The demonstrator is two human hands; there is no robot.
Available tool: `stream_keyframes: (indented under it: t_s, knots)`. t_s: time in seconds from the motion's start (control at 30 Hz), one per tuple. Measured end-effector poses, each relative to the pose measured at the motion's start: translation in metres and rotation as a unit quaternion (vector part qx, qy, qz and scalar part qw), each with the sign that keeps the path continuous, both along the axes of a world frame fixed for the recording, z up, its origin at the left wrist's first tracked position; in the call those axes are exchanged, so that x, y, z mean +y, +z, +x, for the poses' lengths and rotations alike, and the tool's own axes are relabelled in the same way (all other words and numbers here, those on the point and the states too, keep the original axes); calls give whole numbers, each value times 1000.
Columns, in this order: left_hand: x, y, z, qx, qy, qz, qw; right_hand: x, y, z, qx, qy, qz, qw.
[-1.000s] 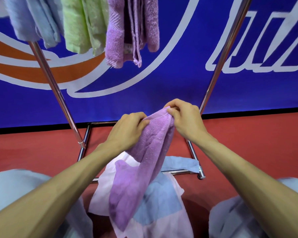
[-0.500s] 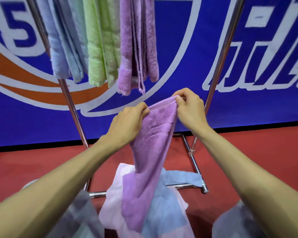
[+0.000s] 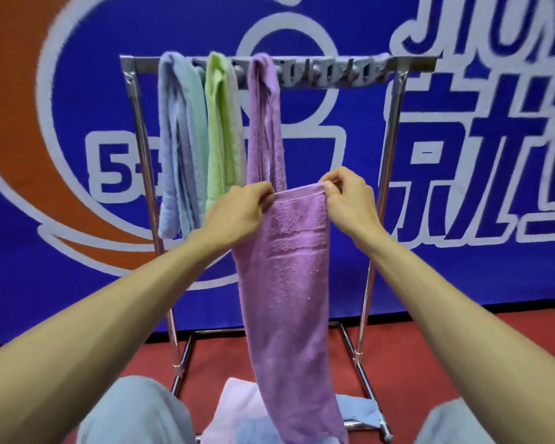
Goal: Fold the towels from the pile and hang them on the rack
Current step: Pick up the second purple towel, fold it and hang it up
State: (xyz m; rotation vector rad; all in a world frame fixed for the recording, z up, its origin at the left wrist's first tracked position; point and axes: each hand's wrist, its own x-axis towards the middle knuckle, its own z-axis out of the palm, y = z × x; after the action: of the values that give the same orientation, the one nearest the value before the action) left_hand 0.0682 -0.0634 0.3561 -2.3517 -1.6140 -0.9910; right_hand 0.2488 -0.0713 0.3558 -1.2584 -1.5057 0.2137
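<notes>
Across the whole background, a blue banner [image 3: 462, 283] with large white and orange graphics. Below it, a strip of red floor [image 3: 430, 341].

In front of the banner, a chrome rack [image 3: 394, 100], upright on a floor frame. Carries three folded towels side by side on the left half of its top bar [image 3: 334, 64]: a pale blue towel [image 3: 177, 149] leftmost, a green towel [image 3: 220, 133] just beside it, then a hung purple towel [image 3: 266, 129].

In the middle of the view, the held purple towel [image 3: 289, 299], folded into a long narrow strip. Hangs straight down in front of the rack, well below the top bar, with the top hem stretched level between both hands and the lower end down over the pile [image 3: 247, 424].

At the bottom edge, between the grey-clad knees [image 3: 135, 411], that pile: a pink cloth [image 3: 234, 402] and a blue cloth [image 3: 356, 408], low by the rack's base rail.

Left hand [image 3: 237, 213]: fingers curled in, pinching the hem's left corner. Right hand [image 3: 350, 200]: thumb and forefinger closed tight on the right corner, remaining fingers curled.

Hidden or unclear: lower ends of the green and hung purple towels, behind the hands and the held strip; fingertips on the far side of the hem; most of the pile, covered by the strip and cut off by the frame edge. Grey fittings along the top bar too blurred to make out.
</notes>
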Motion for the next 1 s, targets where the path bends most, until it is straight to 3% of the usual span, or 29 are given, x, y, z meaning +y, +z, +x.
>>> stream_keyframes:
  t_s: [0.2,0.43,0.63,0.8,1.0]
  knots:
    - [-18,23,-1,58,-36,68,995,-11,15,12,0,-16,13,1000]
    - [6,-29,-1,99,-30,5,995,2,-26,20,-31,-13,-58,998]
    - [29,-84,-6,114,-6,-27,993,30,-86,18,15,8,-127,992]
    - [46,-147,-10,-41,-37,-113,992,46,-141,13,43,29,-179,983]
    - [55,-213,-1,-186,22,-177,966,59,-204,6,51,63,-221,972]
